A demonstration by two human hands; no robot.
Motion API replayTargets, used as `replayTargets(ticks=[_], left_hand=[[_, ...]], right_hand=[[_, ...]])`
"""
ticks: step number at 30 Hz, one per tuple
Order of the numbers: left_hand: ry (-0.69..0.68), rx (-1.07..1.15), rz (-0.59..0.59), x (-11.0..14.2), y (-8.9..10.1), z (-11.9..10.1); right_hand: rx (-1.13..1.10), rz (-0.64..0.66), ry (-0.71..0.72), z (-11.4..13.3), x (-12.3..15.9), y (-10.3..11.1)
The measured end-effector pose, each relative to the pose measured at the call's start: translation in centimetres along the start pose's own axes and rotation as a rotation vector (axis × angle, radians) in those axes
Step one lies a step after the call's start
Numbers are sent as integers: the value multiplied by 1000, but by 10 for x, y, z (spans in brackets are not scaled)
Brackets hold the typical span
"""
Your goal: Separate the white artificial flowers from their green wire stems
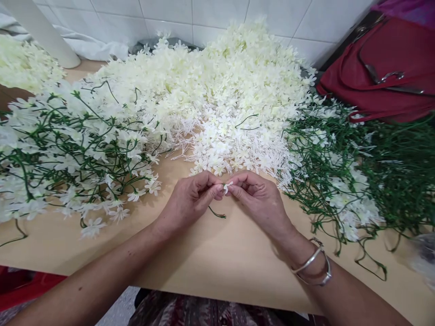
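My left hand (190, 197) and my right hand (260, 199) meet over the table, fingertips nearly touching. Pinched in the left fingers is a green artificial flower stem (217, 214), its lower end curving out below the hand. Between the two pinches shows a small white artificial flower (227, 186), its petals gripped by my right thumb and forefinger. Just beyond the fingers spreads a large heap of loose white blossoms (238, 145) with thin white stamens. Where the stem meets the flower is partly covered by the fingertips.
White flowers on green stems (98, 145) pile up at left. Bare green stems (401, 163) lie heaped at right, below a red handbag (397, 63). A pale post (44, 31) stands back left, before a tiled wall (217, 13). The wooden table's (210, 267) front edge runs near my lap.
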State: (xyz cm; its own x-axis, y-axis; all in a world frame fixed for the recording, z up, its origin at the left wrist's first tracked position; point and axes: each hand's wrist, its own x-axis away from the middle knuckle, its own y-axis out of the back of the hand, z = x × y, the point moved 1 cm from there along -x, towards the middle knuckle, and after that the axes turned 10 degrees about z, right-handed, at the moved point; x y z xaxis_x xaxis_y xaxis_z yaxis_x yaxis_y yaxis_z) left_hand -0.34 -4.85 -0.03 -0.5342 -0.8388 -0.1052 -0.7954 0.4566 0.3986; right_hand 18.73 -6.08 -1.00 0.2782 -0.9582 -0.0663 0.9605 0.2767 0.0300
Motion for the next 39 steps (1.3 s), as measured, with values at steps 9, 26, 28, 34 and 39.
replayTargets(ticks=[9, 26, 28, 34, 39], left_hand=[[2, 14, 6, -1, -2, 2], [-126, -299, -234, 0, -2, -7], [-129, -348, -284, -3, -3, -2], [-132, -581, -256, -9, -9, 10], [-130, -632, -239, -9, -10, 11]], right_hand=[[-23, 18, -13, 0, -2, -2], [790, -143, 301, 2, -14, 26], [878, -128, 302, -1, -16, 26], [938, -115, 318, -2, -12, 25], [1038, -128, 289, -1, -13, 16]])
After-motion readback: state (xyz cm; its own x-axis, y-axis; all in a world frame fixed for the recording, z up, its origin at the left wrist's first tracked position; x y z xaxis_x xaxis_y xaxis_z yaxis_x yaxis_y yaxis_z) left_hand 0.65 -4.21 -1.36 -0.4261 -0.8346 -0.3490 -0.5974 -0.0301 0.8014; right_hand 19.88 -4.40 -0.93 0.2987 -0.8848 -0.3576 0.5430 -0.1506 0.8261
